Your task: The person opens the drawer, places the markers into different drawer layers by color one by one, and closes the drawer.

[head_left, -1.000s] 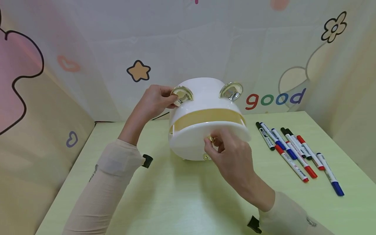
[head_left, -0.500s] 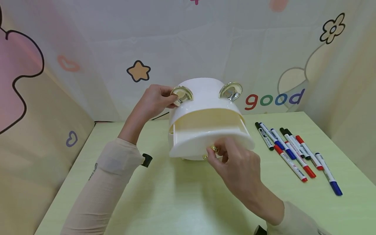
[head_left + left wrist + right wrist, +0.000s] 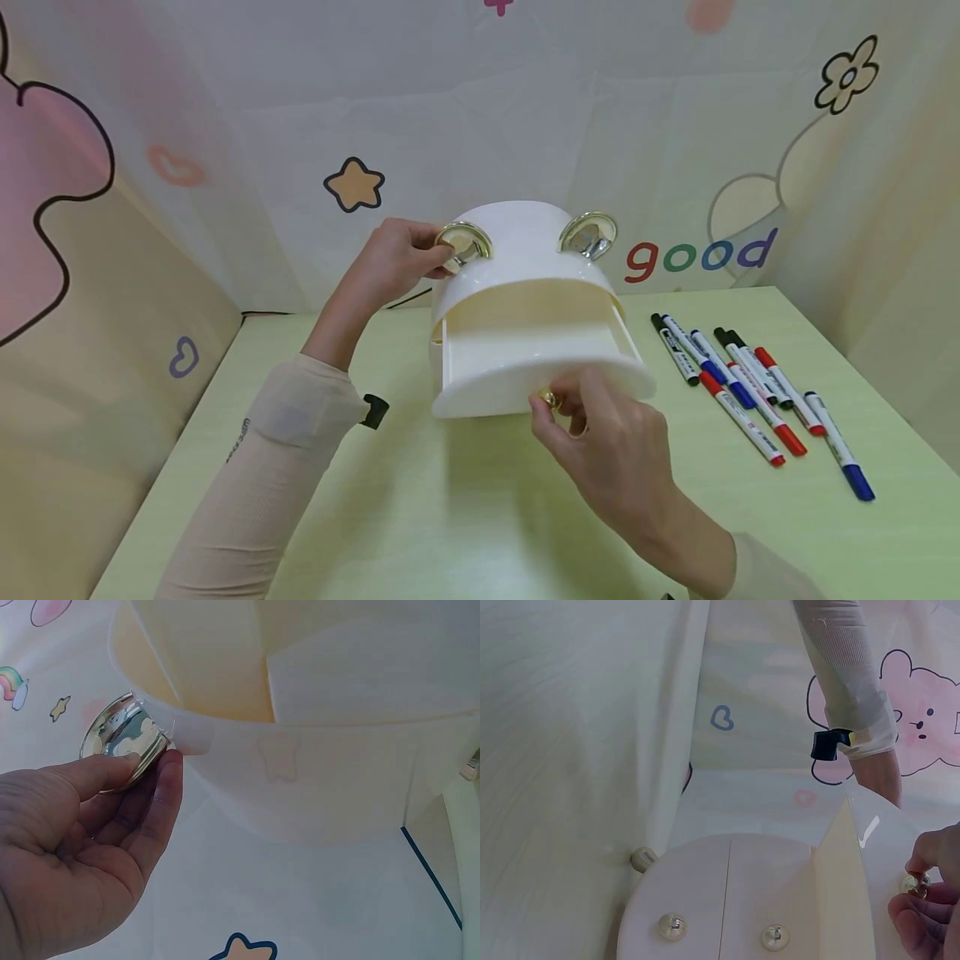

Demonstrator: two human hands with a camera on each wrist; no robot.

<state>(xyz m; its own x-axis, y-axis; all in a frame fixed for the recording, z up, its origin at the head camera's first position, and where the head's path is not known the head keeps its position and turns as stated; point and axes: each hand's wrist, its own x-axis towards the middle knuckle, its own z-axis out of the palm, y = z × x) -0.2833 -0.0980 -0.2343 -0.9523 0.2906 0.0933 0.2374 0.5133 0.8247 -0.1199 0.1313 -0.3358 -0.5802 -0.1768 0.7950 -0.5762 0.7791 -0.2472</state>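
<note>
A white rounded storage box (image 3: 517,237) with two gold ear-shaped pieces stands at the middle of the table in the head view. My left hand (image 3: 393,260) pinches the left gold ear (image 3: 120,736) between thumb and fingers. At the box's front, the upper drawer (image 3: 480,390) is pulled out, and no contents show in the visible part of it. My right hand (image 3: 611,442) pinches the drawer's gold knob (image 3: 550,398). Below the drawer, the right wrist view shows two smooth panels with gold knobs, one being the lower knob (image 3: 673,927).
Several whiteboard markers (image 3: 738,379) with black, blue and red caps lie at the right of the pale green table (image 3: 420,517). A printed cloth backdrop (image 3: 420,108) rises close behind the box. The right gold ear (image 3: 589,236) stands free of the hands.
My right hand has moved toward me and down, drawing the drawer further out by its knob. The left hand has stayed on the gold ear, and the box has kept its place.
</note>
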